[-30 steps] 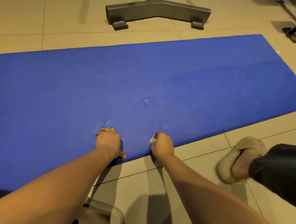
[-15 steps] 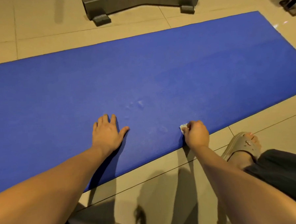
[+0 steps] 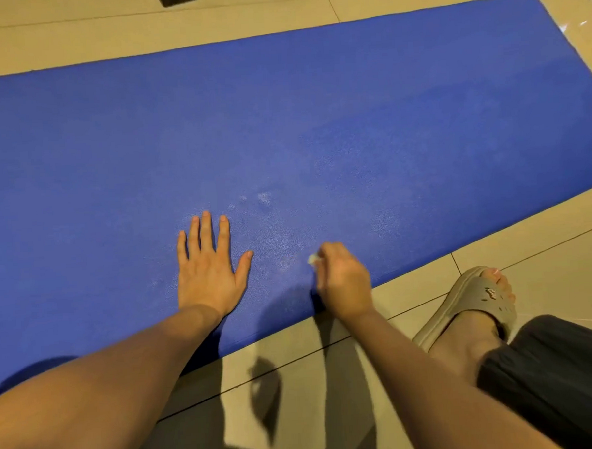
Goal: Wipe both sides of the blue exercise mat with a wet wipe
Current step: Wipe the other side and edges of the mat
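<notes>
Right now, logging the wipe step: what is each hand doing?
Left hand: open, flat on the blue mat.
Right hand: closed, holding a small white wipe on the mat.

Holds both bare forearms stretched forward. Lays the left hand (image 3: pixel 208 277) flat, palm down, by the near edge of the mat (image 3: pixel 316 120), fingers straight, slightly spread, thumb angled right. Curls the right hand (image 3: pixel 344 285) knuckles up at that edge, pinching a small white wipe (image 3: pixel 312 258) at the fingertips.

Left hand (image 3: pixel 210 280), right hand (image 3: pixel 345 283) with wipe (image 3: pixel 312 259) on mat (image 3: pixel 316 120); sandal (image 3: pixel 470 304) beside, right.
</notes>
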